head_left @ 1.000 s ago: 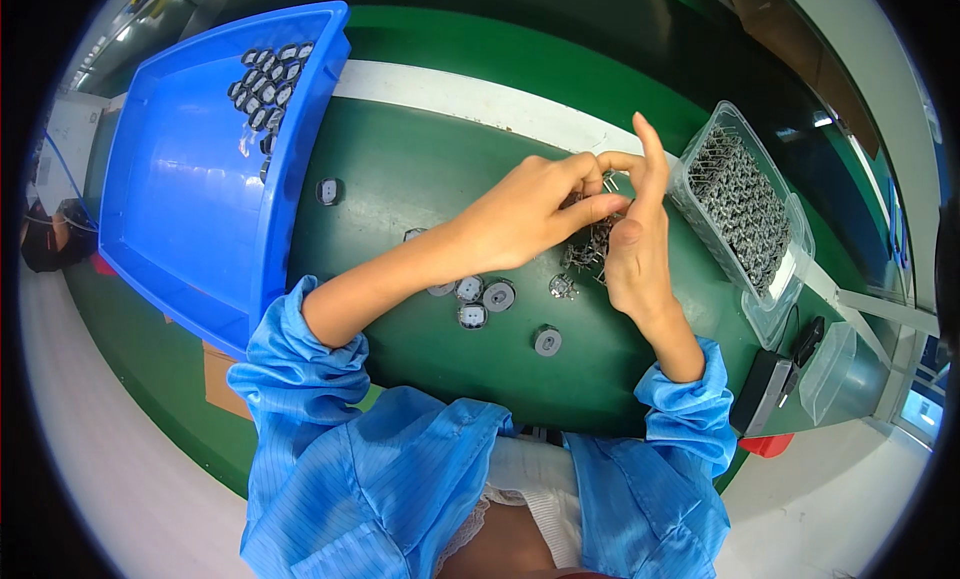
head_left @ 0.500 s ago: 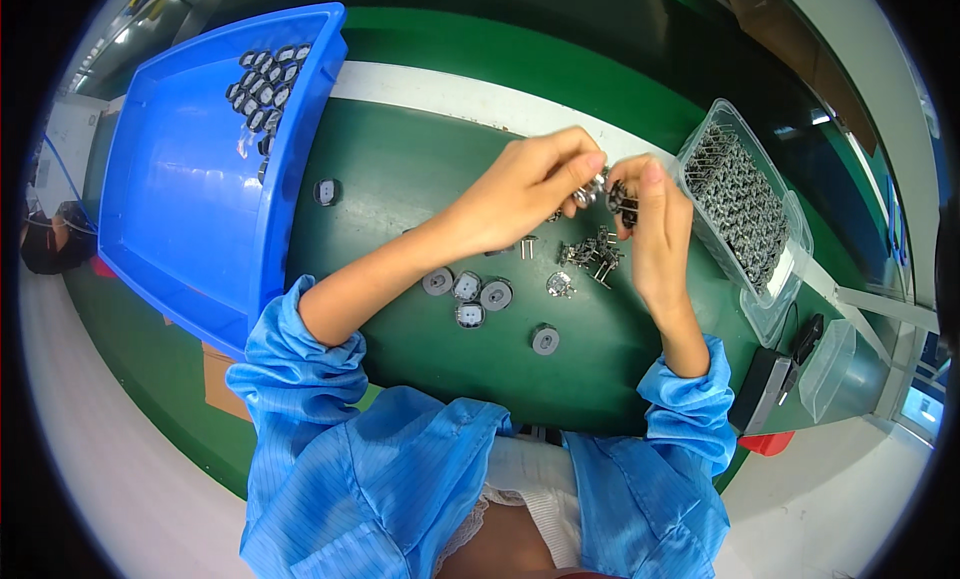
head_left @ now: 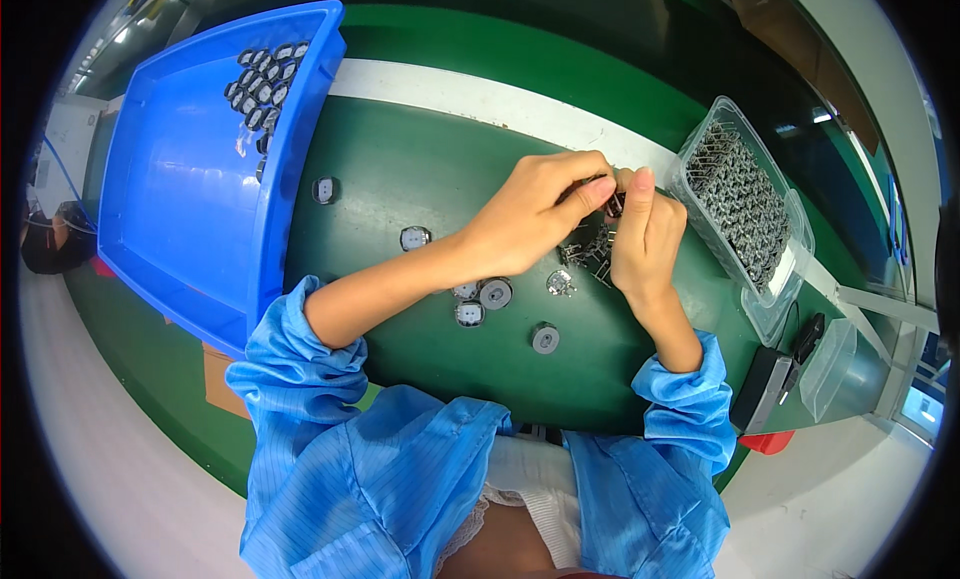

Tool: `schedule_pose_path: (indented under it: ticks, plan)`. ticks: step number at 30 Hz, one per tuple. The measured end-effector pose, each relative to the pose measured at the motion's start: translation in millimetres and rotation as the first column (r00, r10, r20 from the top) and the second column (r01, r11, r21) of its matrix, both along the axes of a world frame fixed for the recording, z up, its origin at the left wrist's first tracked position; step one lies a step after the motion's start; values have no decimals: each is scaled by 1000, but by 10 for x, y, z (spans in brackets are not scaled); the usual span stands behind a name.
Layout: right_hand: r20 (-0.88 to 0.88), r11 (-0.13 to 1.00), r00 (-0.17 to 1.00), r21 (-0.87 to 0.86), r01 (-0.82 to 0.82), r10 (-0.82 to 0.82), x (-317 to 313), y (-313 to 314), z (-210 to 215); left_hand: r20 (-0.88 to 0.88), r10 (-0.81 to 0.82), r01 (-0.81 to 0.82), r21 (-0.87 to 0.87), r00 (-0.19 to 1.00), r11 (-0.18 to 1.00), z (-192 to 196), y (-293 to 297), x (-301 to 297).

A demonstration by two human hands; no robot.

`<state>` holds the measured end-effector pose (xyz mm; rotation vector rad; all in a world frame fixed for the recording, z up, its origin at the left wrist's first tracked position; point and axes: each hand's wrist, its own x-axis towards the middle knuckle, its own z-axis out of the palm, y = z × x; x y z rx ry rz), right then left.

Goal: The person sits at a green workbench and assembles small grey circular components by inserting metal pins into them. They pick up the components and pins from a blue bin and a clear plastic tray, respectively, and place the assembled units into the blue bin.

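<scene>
Over the far right of the green table my two hands meet, both closed. Thumb and fingers of my left hand (head_left: 527,211) pinch at the side of a small dark part (head_left: 615,207). My right hand (head_left: 648,241) grips the same part from the right; fingers cover most of it. Just below lies a heap of small black pieces with metal pins (head_left: 600,253), beside a little cluster of shiny silver bits (head_left: 560,283). Nearer me rest round grey discs (head_left: 495,293) and dark-rimmed pieces with pale faces (head_left: 469,313), partly behind my left forearm.
A large blue tray (head_left: 268,249) at the left holds several dark-rimmed pieces (head_left: 262,84). At the right, a clear plastic box (head_left: 690,184) is filled with pinned metal parts (head_left: 745,204). A black device (head_left: 760,389) sits near the table's right edge.
My hands have come closer together around the dark part. My left hand shifted slightly lower and my right hand slightly left. A pale-faced piece now shows above my left forearm.
</scene>
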<state>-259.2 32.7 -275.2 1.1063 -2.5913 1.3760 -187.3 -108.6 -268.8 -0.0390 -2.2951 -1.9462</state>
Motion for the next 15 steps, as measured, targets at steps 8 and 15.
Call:
schedule_pose_path:
  ticks: [8, 15]
  plan:
    - [156, 989, 977, -40, -139, 144, -50, 15, 191, 224, -10, 12, -4, 974, 1000, 39, -178, -21]
    - [206, 904, 969, 374, -209, 138, -105, 134, 471, 127, -69, 109, -337, 989, 935, 101, -250, 5]
